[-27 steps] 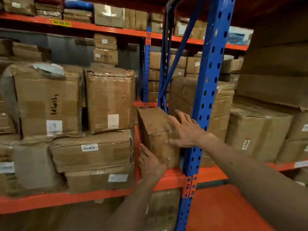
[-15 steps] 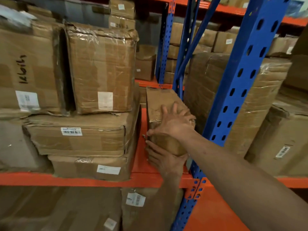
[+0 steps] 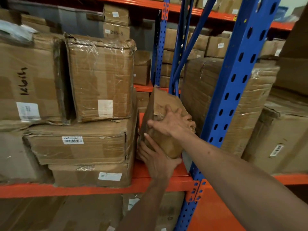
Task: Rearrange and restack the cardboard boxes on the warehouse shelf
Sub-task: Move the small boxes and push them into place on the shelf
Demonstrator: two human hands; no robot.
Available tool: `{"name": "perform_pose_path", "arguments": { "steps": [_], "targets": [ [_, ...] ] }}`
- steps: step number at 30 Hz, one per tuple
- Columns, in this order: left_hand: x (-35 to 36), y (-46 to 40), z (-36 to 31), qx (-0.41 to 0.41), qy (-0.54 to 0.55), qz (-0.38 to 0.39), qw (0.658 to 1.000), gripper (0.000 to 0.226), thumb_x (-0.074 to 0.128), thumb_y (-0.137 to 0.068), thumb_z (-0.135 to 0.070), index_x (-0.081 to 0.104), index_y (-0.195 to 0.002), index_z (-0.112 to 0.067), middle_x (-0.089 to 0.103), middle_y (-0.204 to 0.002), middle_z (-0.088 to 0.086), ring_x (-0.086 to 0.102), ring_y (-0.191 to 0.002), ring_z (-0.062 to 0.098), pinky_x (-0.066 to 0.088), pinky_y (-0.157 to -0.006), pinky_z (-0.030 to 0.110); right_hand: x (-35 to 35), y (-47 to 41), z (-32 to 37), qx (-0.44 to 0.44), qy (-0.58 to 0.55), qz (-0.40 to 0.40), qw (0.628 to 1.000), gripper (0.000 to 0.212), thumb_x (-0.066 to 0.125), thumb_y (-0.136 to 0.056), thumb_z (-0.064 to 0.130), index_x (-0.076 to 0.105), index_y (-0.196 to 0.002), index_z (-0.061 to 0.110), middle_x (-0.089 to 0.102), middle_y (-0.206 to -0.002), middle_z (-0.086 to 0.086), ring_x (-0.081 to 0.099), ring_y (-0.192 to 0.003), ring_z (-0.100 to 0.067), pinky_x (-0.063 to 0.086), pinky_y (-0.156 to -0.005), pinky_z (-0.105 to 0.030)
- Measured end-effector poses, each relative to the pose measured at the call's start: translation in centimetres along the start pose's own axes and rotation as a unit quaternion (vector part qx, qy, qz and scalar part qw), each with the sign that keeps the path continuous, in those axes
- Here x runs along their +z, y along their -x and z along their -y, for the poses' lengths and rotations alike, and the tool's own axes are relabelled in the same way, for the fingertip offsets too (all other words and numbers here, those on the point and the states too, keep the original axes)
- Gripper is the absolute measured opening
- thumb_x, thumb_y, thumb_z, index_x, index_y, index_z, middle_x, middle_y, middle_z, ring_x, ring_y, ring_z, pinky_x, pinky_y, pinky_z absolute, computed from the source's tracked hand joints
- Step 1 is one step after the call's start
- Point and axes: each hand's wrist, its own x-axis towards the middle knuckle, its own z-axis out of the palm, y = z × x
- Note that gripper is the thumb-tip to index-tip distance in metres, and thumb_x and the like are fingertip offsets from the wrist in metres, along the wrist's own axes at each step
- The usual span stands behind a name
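Note:
A small, crumpled cardboard box stands tilted on the orange shelf, its top leaning to the right, squeezed between a stack of boxes and the blue upright. My right hand grips its upper front, fingers curled over the far right edge. My left hand holds its lower front corner from below, fingers spread against the cardboard. The stack on the left has a tall plastic-wrapped box on a wide flat box, which sits on another flat box.
A blue perforated upright stands just right of the small box. Behind it is a large wrapped carton. A box with handwriting sits far left. More boxes fill the shelves behind and below.
The small box has tipped from upright to leaning. My right hand slid from its right side onto its upper front; my left hand moved up under its lower corner. The view has come closer.

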Motion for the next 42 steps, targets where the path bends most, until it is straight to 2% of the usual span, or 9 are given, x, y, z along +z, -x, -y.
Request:
{"name": "perform_pose_path", "arguments": {
  "steps": [4,9,16,27,35,37,39,41,42],
  "targets": [
    [-1.8,1.0,1.4,0.040,-0.045,-0.005,0.998,0.175,0.085,-0.027,-0.080,-0.001,-0.157,0.001,0.038,-0.145,0.039,0.046,-0.130,0.056,0.039,-0.110,0.065,-0.3,3.1,-0.3,0.032,-0.055,-0.018,0.998,0.109,0.058,-0.069,0.086,0.019,-0.159,0.037,0.017,-0.165,-0.017,0.014,-0.144,-0.060,0.020,-0.109,-0.076],
    [-4.3,4.5,1.6,0.082,-0.052,-0.009,0.995,0.171,0.084,-0.030,-0.082,0.008,-0.157,0.004,0.038,-0.141,0.040,0.043,-0.129,0.055,0.039,-0.108,0.065,-0.5,7.8,-1.0,0.056,-0.074,-0.052,0.994,0.106,0.057,-0.069,0.085,0.025,-0.156,0.034,0.026,-0.158,-0.018,0.024,-0.140,-0.058,0.025,-0.106,-0.073],
    [-6.9,8.8,2.1,0.131,-0.119,0.038,0.984,0.168,0.086,-0.039,-0.080,-0.003,-0.156,0.001,0.035,-0.147,0.046,0.039,-0.136,0.060,0.033,-0.112,0.066,0.4,12.8,-3.8,0.079,-0.195,-0.145,0.967,0.095,0.055,-0.057,0.084,0.042,-0.140,0.039,0.044,-0.138,-0.004,0.047,-0.127,-0.040,0.034,-0.101,-0.064],
    [-6.7,8.2,2.3,0.203,-0.160,0.029,0.966,0.176,0.090,-0.016,-0.076,0.017,-0.153,0.007,0.046,-0.134,0.046,0.054,-0.124,0.059,0.043,-0.107,0.063,1.2,13.1,-5.2,0.102,-0.289,-0.192,0.932,0.067,0.064,-0.055,0.078,0.045,-0.113,0.052,0.047,-0.115,0.013,0.053,-0.117,-0.027,0.032,-0.100,-0.056],
    [-7.6,7.5,3.9,0.226,-0.090,0.040,0.969,0.154,0.096,-0.049,-0.060,0.001,-0.158,-0.006,0.037,-0.150,0.040,0.040,-0.139,0.054,0.036,-0.112,0.063,0.8,13.6,-5.2,0.109,-0.297,-0.185,0.930,0.064,0.064,-0.053,0.080,0.044,-0.110,0.056,0.050,-0.116,0.014,0.054,-0.116,-0.023,0.034,-0.103,-0.057],
    [-8.5,7.0,6.3,0.193,-0.004,0.026,0.981,0.135,0.091,-0.063,-0.058,0.011,-0.160,-0.008,0.033,-0.152,0.031,0.033,-0.142,0.047,0.029,-0.116,0.059,0.6,13.5,-5.5,0.109,-0.280,-0.164,0.940,0.074,0.062,-0.053,0.087,0.046,-0.117,0.054,0.050,-0.122,0.012,0.054,-0.117,-0.024,0.036,-0.102,-0.056],
    [-9.3,6.8,8.2,0.071,0.126,0.014,0.989,0.114,0.079,-0.073,-0.066,0.027,-0.156,-0.008,0.040,-0.145,0.023,0.038,-0.136,0.043,0.031,-0.114,0.054,0.3,13.2,-5.9,0.109,-0.267,-0.130,0.949,0.096,0.056,-0.052,0.097,0.045,-0.134,0.049,0.049,-0.134,0.006,0.052,-0.125,-0.029,0.036,-0.106,-0.058],
    [-10.0,7.0,8.1,-0.103,0.274,0.081,0.953,0.103,0.068,-0.075,-0.075,0.039,-0.150,-0.011,0.051,-0.142,0.013,0.049,-0.132,0.036,0.039,-0.112,0.047,0.1,13.0,-6.0,0.112,-0.271,-0.101,0.951,0.117,0.047,-0.046,0.107,0.039,-0.146,0.046,0.047,-0.148,-0.002,0.047,-0.133,-0.033,0.033,-0.111,-0.061],
    [-10.2,6.9,7.6,-0.176,0.351,0.150,0.907,0.103,0.066,-0.074,-0.080,0.042,-0.150,-0.014,0.055,-0.144,0.010,0.053,-0.132,0.033,0.041,-0.112,0.046,0.0,13.0,-6.0,0.114,-0.277,-0.093,0.949,0.125,0.044,-0.043,0.109,0.036,-0.150,0.045,0.046,-0.152,-0.004,0.045,-0.137,-0.034,0.031,-0.112,-0.062]
  ]
}}
